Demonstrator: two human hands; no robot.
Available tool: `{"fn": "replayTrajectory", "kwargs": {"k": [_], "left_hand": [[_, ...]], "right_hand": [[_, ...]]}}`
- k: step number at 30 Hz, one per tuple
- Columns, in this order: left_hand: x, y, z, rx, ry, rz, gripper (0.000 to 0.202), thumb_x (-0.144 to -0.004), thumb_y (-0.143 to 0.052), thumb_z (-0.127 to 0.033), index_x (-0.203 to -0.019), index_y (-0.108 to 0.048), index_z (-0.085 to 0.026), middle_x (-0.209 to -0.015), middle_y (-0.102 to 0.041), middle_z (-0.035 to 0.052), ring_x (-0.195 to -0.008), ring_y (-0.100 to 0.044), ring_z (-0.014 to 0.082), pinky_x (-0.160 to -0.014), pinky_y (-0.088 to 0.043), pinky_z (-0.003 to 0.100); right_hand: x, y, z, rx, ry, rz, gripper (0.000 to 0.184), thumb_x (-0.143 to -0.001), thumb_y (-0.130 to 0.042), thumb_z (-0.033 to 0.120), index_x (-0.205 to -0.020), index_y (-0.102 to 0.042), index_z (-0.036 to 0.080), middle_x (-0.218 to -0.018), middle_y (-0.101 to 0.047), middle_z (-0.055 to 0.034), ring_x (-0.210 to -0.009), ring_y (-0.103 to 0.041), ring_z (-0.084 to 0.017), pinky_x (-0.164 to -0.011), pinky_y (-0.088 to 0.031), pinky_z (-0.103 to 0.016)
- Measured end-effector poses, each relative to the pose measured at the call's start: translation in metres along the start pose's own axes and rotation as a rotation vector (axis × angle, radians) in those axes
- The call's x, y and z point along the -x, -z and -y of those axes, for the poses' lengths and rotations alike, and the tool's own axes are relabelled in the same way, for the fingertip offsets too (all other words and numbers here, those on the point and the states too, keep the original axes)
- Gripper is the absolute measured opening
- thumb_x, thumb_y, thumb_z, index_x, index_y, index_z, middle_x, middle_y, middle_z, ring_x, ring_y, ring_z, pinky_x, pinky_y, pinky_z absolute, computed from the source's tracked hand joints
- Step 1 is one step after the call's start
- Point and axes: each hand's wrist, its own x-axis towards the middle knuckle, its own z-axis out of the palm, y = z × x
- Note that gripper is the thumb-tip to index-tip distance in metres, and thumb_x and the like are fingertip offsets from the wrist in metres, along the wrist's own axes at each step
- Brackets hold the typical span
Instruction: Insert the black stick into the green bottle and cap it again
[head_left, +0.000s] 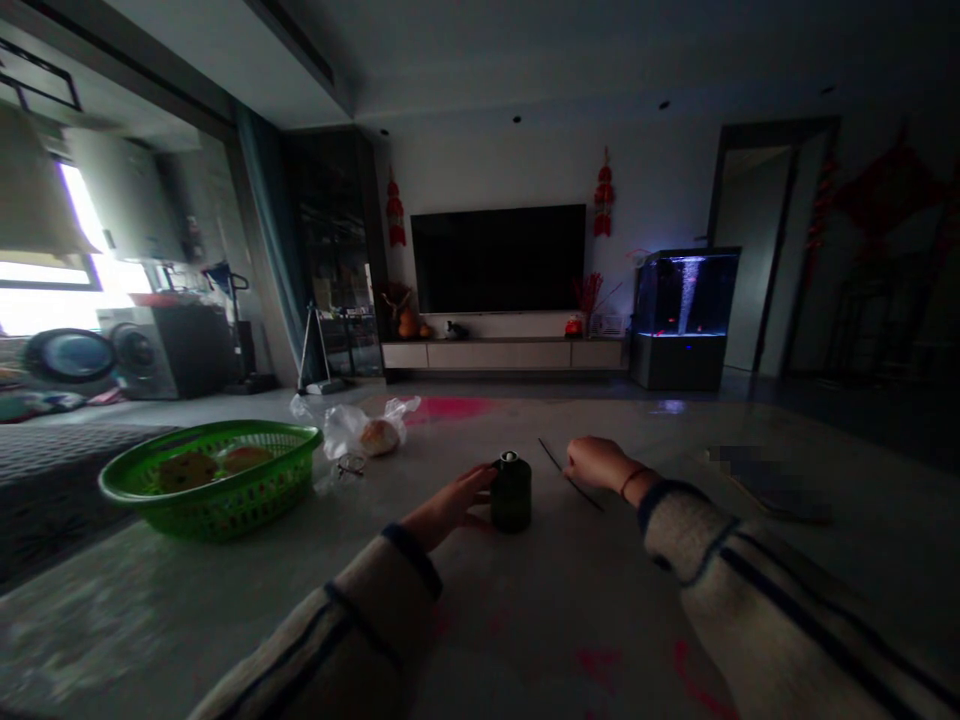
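A small dark green bottle (512, 497) with a pale rim at its neck stands upright on the table. My left hand (450, 505) is closed around its left side, the far fingers partly hidden. To the right of the bottle, my right hand (600, 464) is closed in a pinch on a thin dark stick (550, 453). The stick slants from upper left to lower right, apart from the bottle.
A green plastic basket (225, 510) with round items inside stands at the left. Near it are a bread roll (379, 437) in a clear bag and a pair of glasses (350, 466). A dark flat object (772, 487), partly blurred, lies on the table (480, 610) at the right.
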Motion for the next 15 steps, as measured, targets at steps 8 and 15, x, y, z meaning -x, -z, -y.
{"fn": "replayTrajectory", "kwargs": {"k": [8, 15], "left_hand": [[-0.004, 0.0, 0.001, -0.006, 0.018, -0.009, 0.051, -0.071, -0.053, -0.049, -0.115, -0.045, -0.024, -0.127, -0.048, 0.0094, -0.115, -0.044, 0.0284, -0.073, -0.047, 0.036], [-0.004, -0.002, -0.002, -0.016, 0.033, -0.031, 0.051, -0.071, -0.052, -0.049, -0.115, -0.045, -0.024, -0.128, -0.047, 0.0087, -0.116, -0.043, 0.0291, -0.073, -0.047, 0.037]], "right_hand": [[0.004, -0.006, 0.005, 0.051, 0.011, 0.06, 0.018, -0.068, -0.06, 0.023, -0.08, -0.07, 0.015, -0.086, -0.068, -0.0172, -0.082, -0.064, -0.027, -0.064, -0.047, -0.031], [0.006, -0.007, 0.01, 0.06, -0.028, 0.059, 0.02, -0.07, -0.058, 0.018, -0.087, -0.069, 0.016, -0.093, -0.067, -0.0183, -0.092, -0.062, -0.027, -0.074, -0.046, -0.032]]}}
